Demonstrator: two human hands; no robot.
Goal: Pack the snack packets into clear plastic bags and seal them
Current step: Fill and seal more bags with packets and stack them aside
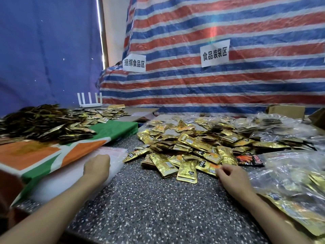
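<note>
Striped tarp [211, 94] fills upper frame, speckled table [149, 199] below. Snack packets [190, 147] heaped centre-right, gold, jumbled. Filled bags [290, 173] lower right. Stack of clear plastic bags [116, 154] left of centre. Left hand [96, 166] rests on stack, fingertips hidden; I cannot tell grip. Right hand [228, 176] nearer heap, fingers curled, tips at nearest packet [209, 168] just up-left; pinch or touch, cannot tell. Packet's long axis roughly left-right. I judge right gathers, left readies bag.

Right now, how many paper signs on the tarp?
2 paper signs on the striped tarp: one at its left edge, one near its middle. Possibly a third cropped at right.
</note>
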